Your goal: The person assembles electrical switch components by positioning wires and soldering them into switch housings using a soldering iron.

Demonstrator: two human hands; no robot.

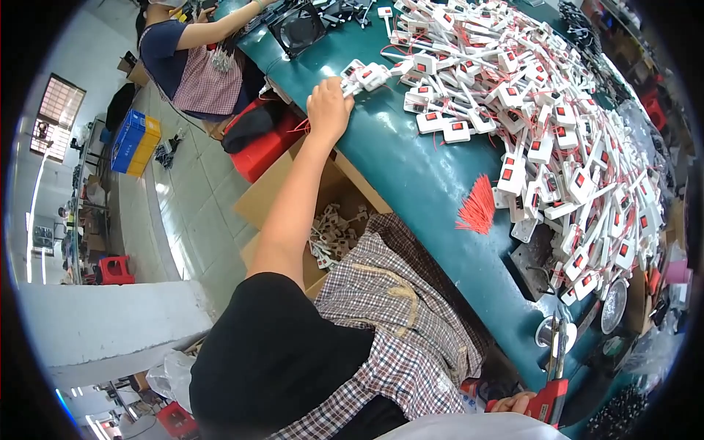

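Observation:
My left arm stretches out across the table edge, and my left hand [329, 110] is closed on a small group of white plastic switch pieces [367, 77] with red rockers, at the near side of the pile. At the bottom right, my right hand [513, 402] shows only curled fingers against a red-handled tool [548, 403] with long metal ends; the rest of this hand is hidden. A large heap of white switch pieces [539, 147] with red wires covers the far side of the table. A bundle of cut red wires [478, 206] lies before the heap.
The green table [411, 176] also carries a solder spool [555, 334], a dark metal block [534, 264] and a black square frame [296, 31]. Below its edge stands a cardboard box [345, 183] with white parts inside. Another person [198, 66] works at the upper left.

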